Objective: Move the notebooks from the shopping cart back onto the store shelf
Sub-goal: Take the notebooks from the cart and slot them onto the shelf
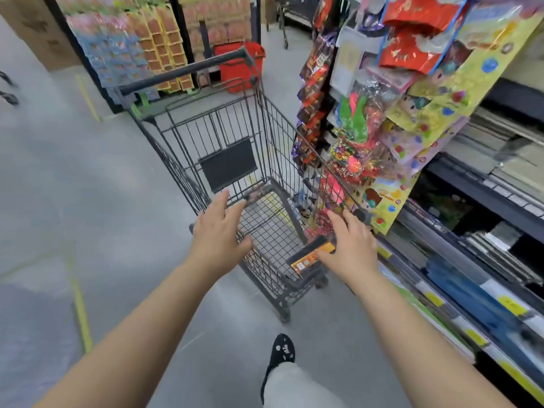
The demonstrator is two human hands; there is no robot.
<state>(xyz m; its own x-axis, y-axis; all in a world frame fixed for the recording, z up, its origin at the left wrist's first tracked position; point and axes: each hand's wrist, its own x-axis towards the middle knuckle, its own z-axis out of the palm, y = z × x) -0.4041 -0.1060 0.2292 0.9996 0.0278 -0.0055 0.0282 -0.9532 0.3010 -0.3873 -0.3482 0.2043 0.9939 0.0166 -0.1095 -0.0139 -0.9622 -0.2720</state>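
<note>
A dark wire shopping cart [235, 160] stands on the grey floor in front of me, its handle at the far end. One black and orange notebook [310, 254] lies in the near right corner of the basket. My right hand [351, 245] hovers over the cart's near right edge, fingers spread, thumb close to the notebook, not gripping it. Over the near left rim, my left hand [219, 231] is spread wide and holds nothing. The store shelf [471, 260] with stacked notebooks and yellow price tags runs along the right.
Hanging bags of balloons and party goods [368, 136] crowd the shelf end beside the cart's right side. A red basket [240, 64] and snack displays [164, 45] stand behind the cart. My foot in a black shoe [279, 357] is on the floor below.
</note>
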